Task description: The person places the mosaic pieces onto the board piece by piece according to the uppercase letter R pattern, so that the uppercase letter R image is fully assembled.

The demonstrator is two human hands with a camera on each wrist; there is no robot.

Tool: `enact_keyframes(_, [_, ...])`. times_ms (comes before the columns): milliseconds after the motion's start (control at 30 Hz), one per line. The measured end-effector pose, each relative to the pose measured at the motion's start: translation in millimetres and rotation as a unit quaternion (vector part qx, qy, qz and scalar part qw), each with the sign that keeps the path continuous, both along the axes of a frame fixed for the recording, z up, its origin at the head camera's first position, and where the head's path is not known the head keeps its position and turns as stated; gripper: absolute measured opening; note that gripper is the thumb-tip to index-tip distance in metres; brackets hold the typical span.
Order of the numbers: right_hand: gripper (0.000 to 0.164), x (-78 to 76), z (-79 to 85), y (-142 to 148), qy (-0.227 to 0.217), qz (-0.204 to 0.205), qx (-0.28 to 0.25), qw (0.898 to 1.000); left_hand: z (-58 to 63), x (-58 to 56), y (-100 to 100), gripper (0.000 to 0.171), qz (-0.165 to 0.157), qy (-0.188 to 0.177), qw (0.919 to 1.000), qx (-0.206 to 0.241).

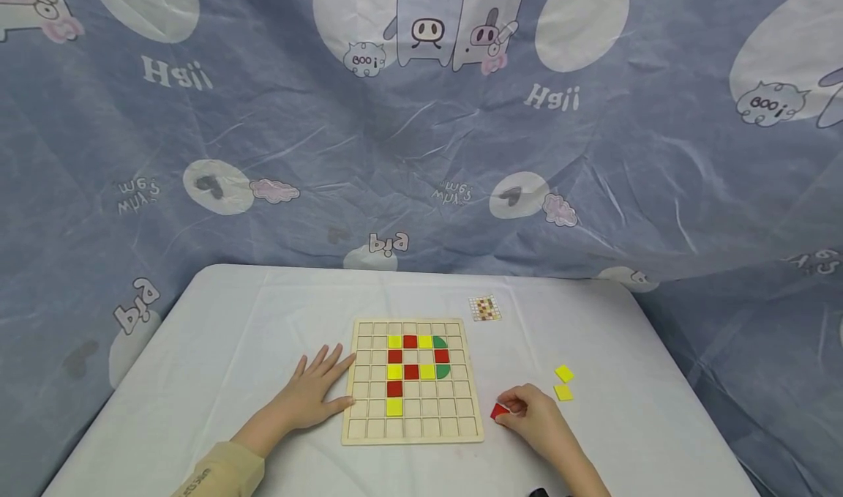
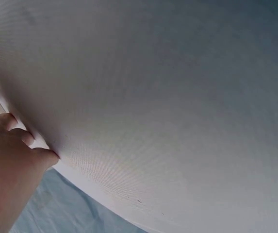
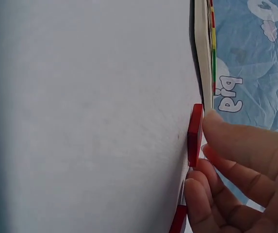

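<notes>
A square wooden grid board (image 1: 413,429) lies on the table, with red, yellow and green tiles set in some of its cells. My left hand (image 1: 312,394) rests at its left edge, fingers spread, the thumb and a finger touching the rim. Right of the board, my right hand (image 1: 530,418) pinches a red square tile (image 1: 500,411) between thumb and fingers, low over the tabletop. The right wrist view shows this red tile (image 3: 195,136) standing edge-on by the thumb. Partly cut off below it is another red piece (image 3: 178,221).
Two yellow square tiles (image 1: 563,383) lie on the white table (image 1: 276,321) beyond my right hand. A small card with a printed grid pattern (image 1: 485,308) is behind the board's right corner. A dark object (image 1: 538,492) shows at the bottom edge. Patterned blue cloth (image 1: 369,138) hangs behind.
</notes>
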State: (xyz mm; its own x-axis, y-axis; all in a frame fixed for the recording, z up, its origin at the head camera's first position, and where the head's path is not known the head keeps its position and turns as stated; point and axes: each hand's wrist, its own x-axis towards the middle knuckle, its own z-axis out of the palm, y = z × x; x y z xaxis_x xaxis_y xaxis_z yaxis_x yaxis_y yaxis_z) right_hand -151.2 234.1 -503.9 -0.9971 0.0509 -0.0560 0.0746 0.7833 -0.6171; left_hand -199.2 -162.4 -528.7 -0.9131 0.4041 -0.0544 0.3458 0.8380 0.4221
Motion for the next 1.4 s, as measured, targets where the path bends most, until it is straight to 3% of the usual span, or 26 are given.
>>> enact_keyframes(500, [0.025,-2.2,3.6,-4,-0.024,0.008,0.025,0.999,3.9,1.6,0,0.076,-0.001,0.0,1.0,0.004])
enact_keyframes(867, [0.024,-4.0,5.7,-21,0.003,-0.002,-0.039,0.999,3.2,1.8,1,0.077,0.001,-0.001,1.0,0.005])
enact_keyframes(1133, [0.022,-6.3,10.0,-55,0.002,0.054,-0.145,0.988,1.5,1.2,1,0.077,0.0,0.0,1.0,0.0])
enact_keyframes(1400, [0.015,-6.2,2.9,-94,-0.012,0.123,-0.183,0.975,0.7,0.1,1,0.077,0.002,0.0,1.0,-0.003])
